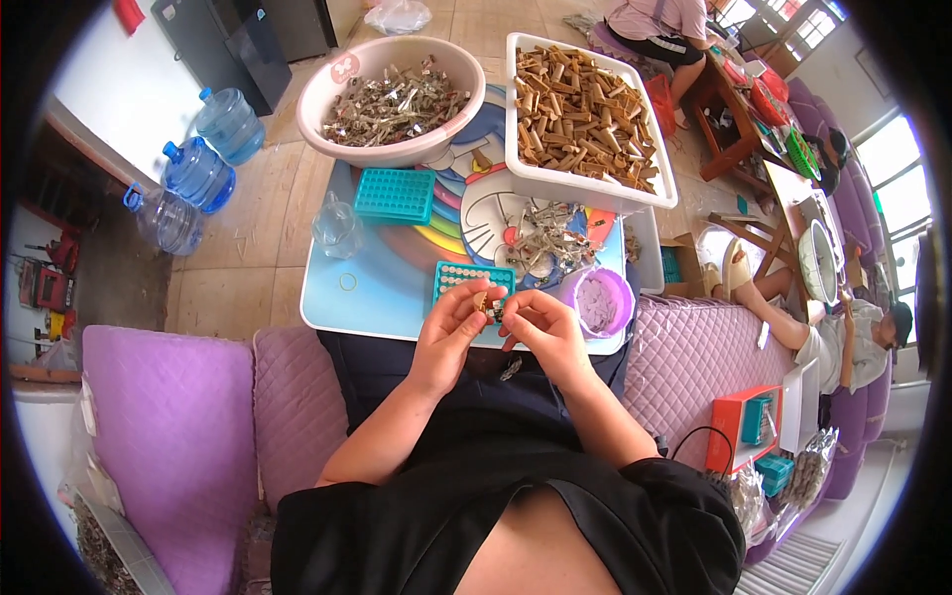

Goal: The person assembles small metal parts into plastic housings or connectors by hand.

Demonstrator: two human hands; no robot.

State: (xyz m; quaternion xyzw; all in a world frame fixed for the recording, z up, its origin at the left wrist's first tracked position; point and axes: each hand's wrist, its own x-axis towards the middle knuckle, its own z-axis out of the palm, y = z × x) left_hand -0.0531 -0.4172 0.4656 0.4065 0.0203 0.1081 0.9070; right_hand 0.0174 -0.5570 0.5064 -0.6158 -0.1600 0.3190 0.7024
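Note:
Both my hands meet over the near edge of a small low table with a cartoon print. A small brown piece is pinched between the thumb and fingers of my left hand. My right hand is closed beside it, its fingertips at a small dark and shiny part; which fingers hold that part is hard to see. Just beyond my hands lies a teal rack with round pale pieces in its holes. A loose heap of small metal parts sits on the table to the right.
A pink basin of metal parts and a white bin of brown pieces stand at the back. Another teal rack, a clear jug and a purple tub are nearby. Two people sit to the right.

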